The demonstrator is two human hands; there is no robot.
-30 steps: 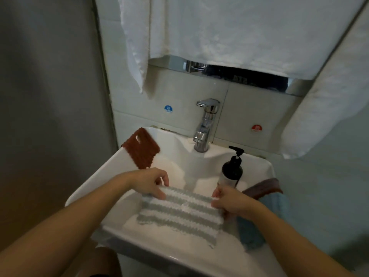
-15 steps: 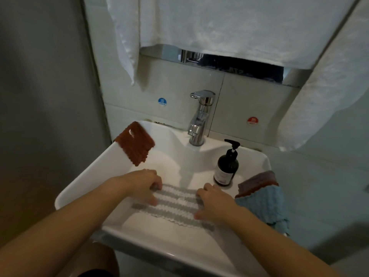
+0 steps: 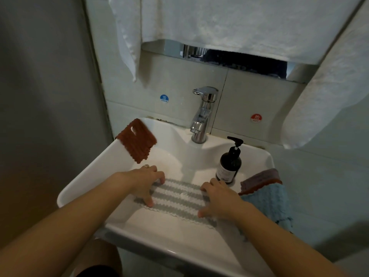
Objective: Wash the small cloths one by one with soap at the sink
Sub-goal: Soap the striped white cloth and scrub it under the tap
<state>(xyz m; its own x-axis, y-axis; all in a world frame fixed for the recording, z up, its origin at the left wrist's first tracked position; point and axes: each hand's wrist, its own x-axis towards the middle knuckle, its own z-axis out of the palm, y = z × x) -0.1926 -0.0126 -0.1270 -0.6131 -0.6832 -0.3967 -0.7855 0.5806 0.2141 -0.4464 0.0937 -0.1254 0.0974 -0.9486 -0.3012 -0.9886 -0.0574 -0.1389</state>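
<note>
Both of your hands lie on the grey-and-white striped cloth (image 3: 176,197), which is spread flat in the basin of the white sink (image 3: 83,182). Your left hand (image 3: 144,181) presses on the cloth's left end with fingers spread and bent at the tips; its grip closes round nothing, and a ring shows on one finger. Your right hand (image 3: 218,200) presses on the right end the same way, fingers splayed and flat, and it covers that edge of the cloth so you cannot see how far the fabric runs beneath it. A small pale patch sits near the cloth's middle; whether it is soap or a glint is hard to tell. Just beyond your right hand stands the dark soap pump bottle (image 3: 229,164) on the sink's ledge, its label too small to read. Beside it, cloths are stacked on the right rim, a blue cloth (image 3: 269,204) hanging over the edge with a purple cloth (image 3: 259,176) above it and only an orange edge between. A rust-brown cloth (image 3: 137,143) drapes over the left rim. The chrome tap (image 3: 202,114) stands behind, and white towels (image 3: 219,23) hang above, cut off by the frame.
</note>
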